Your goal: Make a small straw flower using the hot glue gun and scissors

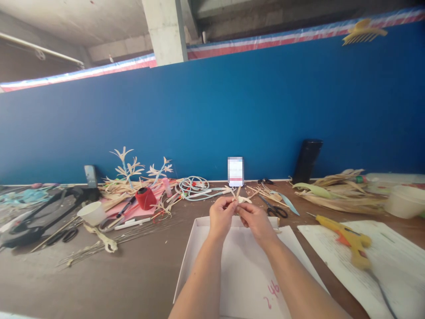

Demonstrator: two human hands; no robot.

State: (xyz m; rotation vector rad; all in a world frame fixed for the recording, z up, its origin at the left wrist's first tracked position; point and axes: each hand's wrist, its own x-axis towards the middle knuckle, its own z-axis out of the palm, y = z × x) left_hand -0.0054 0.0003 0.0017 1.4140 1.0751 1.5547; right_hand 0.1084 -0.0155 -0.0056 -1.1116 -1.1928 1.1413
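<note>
My left hand [221, 217] and my right hand [254, 219] meet above the far edge of a shallow white box lid [239, 266]. Both pinch a small pale straw flower [241, 197] with pointed petals sticking up between the fingertips. The fingers of both hands are curled and closed on it. Black-handled scissors [275, 209] lie just right of my right hand.
A yellow glue gun [348, 239] rests on printed paper [392, 266] at the right. Dried husks [338, 190] and a white bowl [403, 201] lie far right. At left lie a red spool [145, 198], a white cup [93, 213], straw branches [129, 170], wire [194, 186], and large scissors [36, 221].
</note>
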